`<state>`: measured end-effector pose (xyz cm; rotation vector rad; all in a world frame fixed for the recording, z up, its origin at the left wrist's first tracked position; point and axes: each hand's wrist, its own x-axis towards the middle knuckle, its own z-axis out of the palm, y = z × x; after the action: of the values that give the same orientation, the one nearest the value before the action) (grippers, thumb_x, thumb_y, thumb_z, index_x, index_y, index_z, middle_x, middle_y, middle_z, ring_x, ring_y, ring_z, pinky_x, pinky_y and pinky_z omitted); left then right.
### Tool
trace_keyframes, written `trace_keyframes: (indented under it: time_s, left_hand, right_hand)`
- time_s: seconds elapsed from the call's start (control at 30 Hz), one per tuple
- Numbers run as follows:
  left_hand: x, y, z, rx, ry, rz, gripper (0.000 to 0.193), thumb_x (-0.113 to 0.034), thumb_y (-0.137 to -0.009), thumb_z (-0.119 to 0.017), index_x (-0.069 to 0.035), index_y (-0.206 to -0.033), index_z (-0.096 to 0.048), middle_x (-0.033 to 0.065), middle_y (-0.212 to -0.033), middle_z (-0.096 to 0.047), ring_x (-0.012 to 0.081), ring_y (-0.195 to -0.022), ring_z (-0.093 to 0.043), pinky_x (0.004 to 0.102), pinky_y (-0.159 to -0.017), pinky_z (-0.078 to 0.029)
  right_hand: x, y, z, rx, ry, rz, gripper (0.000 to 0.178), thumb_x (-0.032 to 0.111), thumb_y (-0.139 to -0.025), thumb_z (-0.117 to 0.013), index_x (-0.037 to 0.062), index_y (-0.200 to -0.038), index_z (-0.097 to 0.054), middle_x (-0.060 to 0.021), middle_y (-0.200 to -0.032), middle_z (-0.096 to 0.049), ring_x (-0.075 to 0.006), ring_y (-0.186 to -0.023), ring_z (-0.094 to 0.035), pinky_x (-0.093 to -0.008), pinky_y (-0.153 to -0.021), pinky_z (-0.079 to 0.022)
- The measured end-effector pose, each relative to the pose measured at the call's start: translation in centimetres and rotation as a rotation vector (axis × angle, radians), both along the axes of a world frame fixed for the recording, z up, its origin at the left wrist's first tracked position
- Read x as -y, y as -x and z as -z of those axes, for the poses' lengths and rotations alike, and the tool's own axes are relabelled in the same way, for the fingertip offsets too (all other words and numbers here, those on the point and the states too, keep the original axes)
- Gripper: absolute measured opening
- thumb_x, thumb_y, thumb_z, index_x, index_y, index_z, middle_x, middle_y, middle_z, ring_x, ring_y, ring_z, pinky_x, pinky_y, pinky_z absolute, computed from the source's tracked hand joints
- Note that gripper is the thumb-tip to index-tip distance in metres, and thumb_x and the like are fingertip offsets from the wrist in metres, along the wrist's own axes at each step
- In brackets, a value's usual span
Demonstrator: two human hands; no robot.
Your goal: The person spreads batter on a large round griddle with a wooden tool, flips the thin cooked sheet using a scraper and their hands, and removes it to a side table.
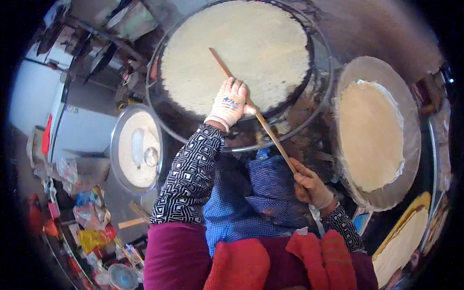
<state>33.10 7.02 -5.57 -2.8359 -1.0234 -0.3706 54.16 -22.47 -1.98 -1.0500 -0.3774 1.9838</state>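
A long thin wooden stick (pixel 273 137) slants over a large round griddle (pixel 309 79) covered by a thin pale sheet of batter (pixel 193 41). My left hand (pixel 228 102), in a pale work glove, is closed over the stick's middle, with the thumb beside it. Lower right, my right hand (pixel 313 186) grips the near end of the stick, its fingers wrapped round. The far tip lies over the batter sheet; whether it touches cannot be told. The sheet reaches almost to the griddle's dark rim, and its near edge looks uneven.
A metal basin (pixel 116 145) of pale batter, with a scoop-like utensil in it, stands left. On the right, a cloth-lined round tray (pixel 345 87) holds a flat tan sheet. Another pale round sheet (pixel 403 241) lies lower right. Bags and clutter (pixel 94 217) crowd the lower left.
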Motion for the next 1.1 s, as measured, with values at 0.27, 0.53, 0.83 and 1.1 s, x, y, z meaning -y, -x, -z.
trace_keyframes:
  time_s: [0.27, 0.53, 0.83, 1.1]
  left_hand:
    - [4.9, 15.3, -0.4, 0.021, 0.02, -0.242, 0.086, -0.059, -0.072, -0.061, 0.004, -0.129, -0.044, 0.0241, -0.13, -0.048, 0.043, -0.127, -0.04, 0.05, -0.109, -0.03]
    - [6.8, 7.8, -5.9, 0.102, 0.028, -0.08, 0.1, -0.066, -0.07, -0.059, 0.005, -0.137, -0.036, 0.0267, -0.141, -0.036, 0.0436, -0.134, -0.031, 0.0551, -0.111, -0.019]
    - [-3.6, -15.8, -4.8, -0.046, 0.218, 0.391, 0.085, -0.059, -0.071, -0.068, 0.006, -0.124, -0.052, 0.0236, -0.132, -0.051, 0.0385, -0.134, -0.036, 0.0441, -0.114, -0.025]
    - [-11.2, -7.0, -1.4, -0.031, 0.108, 0.119, 0.074, -0.054, -0.064, -0.07, 0.003, -0.11, -0.058, 0.0229, -0.119, -0.057, 0.0396, -0.126, -0.043, 0.045, -0.107, -0.034]
  right_hand:
    - [-1.7, 8.7, 5.1, 0.365, -0.388, -0.173, 0.055, 0.012, -0.09, -0.06, 0.0039, -0.142, -0.043, -0.0027, -0.12, -0.057, -0.0082, -0.098, -0.055, -0.0217, -0.084, -0.045]
    - [4.5, 5.7, 3.5, 0.785, -0.217, -0.211, 0.054, 0.014, -0.09, -0.062, 0.0025, -0.14, -0.044, -0.0105, -0.124, -0.059, -0.014, -0.094, -0.061, -0.0278, -0.078, -0.05]
    - [-0.5, 2.8, -1.8, 0.476, -0.139, 0.48, 0.057, 0.027, -0.094, -0.054, 0.0074, -0.146, -0.036, 0.0052, -0.068, -0.05, -0.0027, -0.046, -0.039, -0.0185, -0.041, -0.031]
    - [-8.8, 1.5, 0.2, 0.267, -0.12, 0.192, 0.059, 0.031, -0.096, -0.051, 0.0111, -0.148, -0.032, 0.0045, -0.051, -0.041, -0.0059, -0.039, -0.037, -0.0229, -0.038, -0.031]
